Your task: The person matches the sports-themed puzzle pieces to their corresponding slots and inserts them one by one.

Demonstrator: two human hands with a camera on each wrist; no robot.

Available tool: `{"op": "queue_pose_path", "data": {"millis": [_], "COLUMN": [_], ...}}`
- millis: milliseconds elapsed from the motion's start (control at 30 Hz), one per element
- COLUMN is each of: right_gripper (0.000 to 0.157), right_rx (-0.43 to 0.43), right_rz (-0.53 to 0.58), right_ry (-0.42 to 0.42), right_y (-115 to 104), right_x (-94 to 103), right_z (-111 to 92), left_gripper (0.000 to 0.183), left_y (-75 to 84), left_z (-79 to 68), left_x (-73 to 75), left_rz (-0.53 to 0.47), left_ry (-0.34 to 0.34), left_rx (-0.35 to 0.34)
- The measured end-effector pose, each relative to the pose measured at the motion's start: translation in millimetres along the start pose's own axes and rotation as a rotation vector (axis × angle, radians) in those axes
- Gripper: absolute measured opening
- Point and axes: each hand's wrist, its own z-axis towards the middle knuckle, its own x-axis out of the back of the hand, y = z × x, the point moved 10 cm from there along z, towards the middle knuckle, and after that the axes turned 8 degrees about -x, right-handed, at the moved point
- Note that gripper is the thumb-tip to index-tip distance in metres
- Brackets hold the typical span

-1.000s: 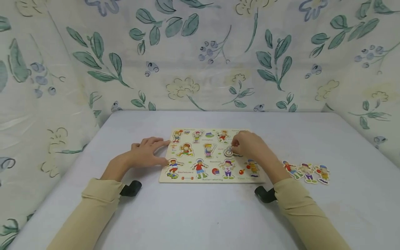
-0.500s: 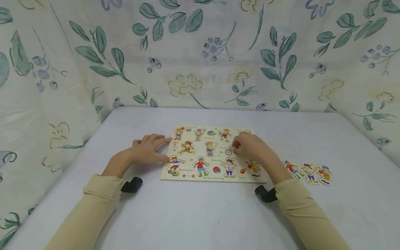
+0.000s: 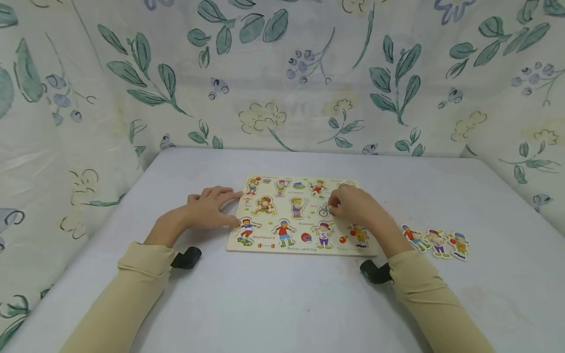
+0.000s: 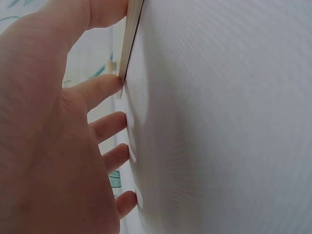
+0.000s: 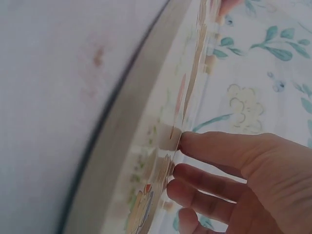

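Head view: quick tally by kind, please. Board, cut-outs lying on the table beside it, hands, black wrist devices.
Puzzle board: 1
Cut-outs on the table: 3
Hands: 2
Black wrist devices: 2
Total: 8

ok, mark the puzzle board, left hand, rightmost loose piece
puzzle board (image 3: 283, 211): head view, bare surface between figures
left hand (image 3: 206, 211): head view, back of hand
rightmost loose piece (image 3: 460, 244): head view, figure's torso

My right grip (image 3: 355, 205) hides part of a wheeled figure (image 3: 324, 210) on the board (image 3: 282, 212); some small words (image 3: 295, 192) blur.
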Motion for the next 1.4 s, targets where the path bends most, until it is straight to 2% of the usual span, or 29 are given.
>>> {"op": "queue_pose_path", "data": {"millis": [300, 500, 833, 1033, 1233, 1400], "right_gripper": [0.018, 0.018, 0.029, 0.035, 0.036, 0.036], "right_rx": [0.011, 0.016, 0.043, 0.052, 0.085, 0.102], "right_rz": [0.023, 0.000, -0.041, -0.007, 0.076, 0.120], "right_ry": [-0.025, -0.038, -0.078, -0.103, -0.120, -0.079], "right_y": [0.6, 2.6, 1.7, 3.8, 13.5, 27.6], "right_x": [1.1, 0.7, -1.4, -0.8, 5.4, 15.3], "right_z": [-0.3, -1.2, -4.1, -7.5, -12.8, -18.5], "left_gripper": [0.084, 0.083, 0.085, 0.085, 0.084, 0.084], "left_y": [0.8, 2.0, 0.0, -0.3, 2.1, 3.4], "left_z": [-2.6, -1.5, -1.8, -4.0, -3.7, -3.2], "left_x": [1.4, 2.0, 0.6, 1.9, 1.9, 5.2], "left_rz": [0.000, 0.002, -0.001, 0.002, -0.006, 0.000], "left_ry": [-0.002, -0.006, -0.018, -0.016, -0.017, -0.013], "left_rx": [0.002, -0.006, -0.006, -0.011, -0.018, -0.022]}}
